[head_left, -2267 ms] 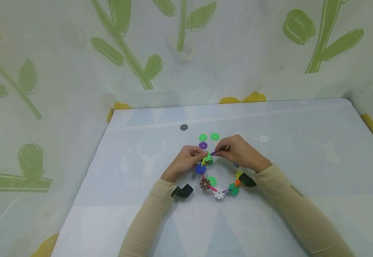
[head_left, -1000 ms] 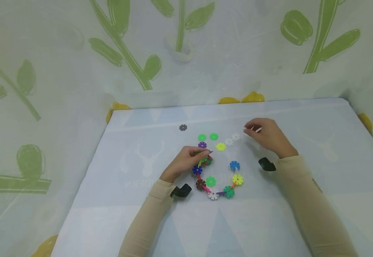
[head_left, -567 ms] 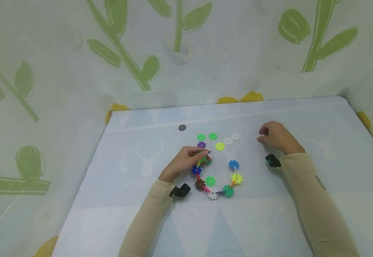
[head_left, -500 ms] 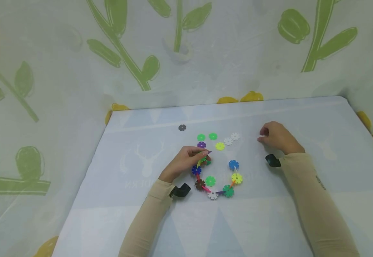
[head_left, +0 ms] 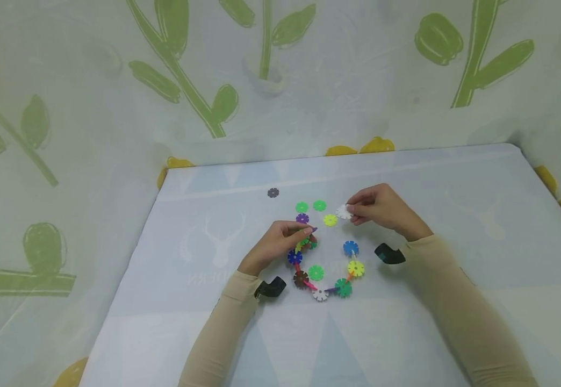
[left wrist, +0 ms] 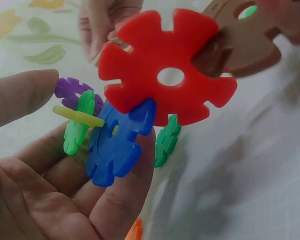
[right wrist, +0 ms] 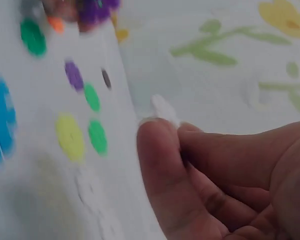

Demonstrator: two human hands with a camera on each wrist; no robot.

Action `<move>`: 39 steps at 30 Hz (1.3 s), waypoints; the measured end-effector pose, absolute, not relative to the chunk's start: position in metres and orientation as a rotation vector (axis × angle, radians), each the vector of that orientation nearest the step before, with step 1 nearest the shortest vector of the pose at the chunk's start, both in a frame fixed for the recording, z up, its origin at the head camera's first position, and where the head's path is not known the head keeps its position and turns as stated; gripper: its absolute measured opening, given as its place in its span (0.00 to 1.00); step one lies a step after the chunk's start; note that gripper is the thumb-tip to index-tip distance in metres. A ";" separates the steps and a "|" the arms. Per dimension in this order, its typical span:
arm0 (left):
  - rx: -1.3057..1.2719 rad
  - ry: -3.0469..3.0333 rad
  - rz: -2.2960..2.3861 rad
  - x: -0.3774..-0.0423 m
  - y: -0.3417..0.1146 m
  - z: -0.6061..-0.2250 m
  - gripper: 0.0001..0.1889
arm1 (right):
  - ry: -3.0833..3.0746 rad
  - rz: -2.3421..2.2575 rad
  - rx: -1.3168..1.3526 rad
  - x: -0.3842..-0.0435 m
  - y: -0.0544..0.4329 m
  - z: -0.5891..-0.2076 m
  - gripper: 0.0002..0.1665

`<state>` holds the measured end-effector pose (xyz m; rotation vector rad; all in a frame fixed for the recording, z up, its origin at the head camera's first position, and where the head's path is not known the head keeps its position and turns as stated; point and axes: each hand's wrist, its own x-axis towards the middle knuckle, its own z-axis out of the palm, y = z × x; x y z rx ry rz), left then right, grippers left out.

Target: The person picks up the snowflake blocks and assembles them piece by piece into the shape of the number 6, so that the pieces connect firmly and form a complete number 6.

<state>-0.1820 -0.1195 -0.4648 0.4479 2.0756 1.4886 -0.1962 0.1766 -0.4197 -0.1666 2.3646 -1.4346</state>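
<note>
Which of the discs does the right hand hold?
The white disc pinched in the right hand, raised; the white one beside the yellow disc lies flat.

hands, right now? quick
Left hand: closed, holding the chain of linked discs.
Right hand: closed, pinching a white disc between thumb and finger.

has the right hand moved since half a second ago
Yes. In the head view, the right hand has moved toward the picture's left, closer to the loose yellow disc, which lies in place on the table.
</note>
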 end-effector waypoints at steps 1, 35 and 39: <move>0.452 2.074 1.494 -0.182 -0.119 -0.465 0.20 | 2.336 -1.463 -0.183 -0.194 0.170 -0.420 0.17; 0.479 2.140 1.544 -0.180 -0.112 -0.464 0.15 | 2.274 -1.573 -0.340 -0.178 0.119 -0.433 0.07; 0.484 2.130 1.529 -0.178 -0.111 -0.463 0.15 | 2.279 -1.548 -0.342 -0.177 0.118 -0.432 0.07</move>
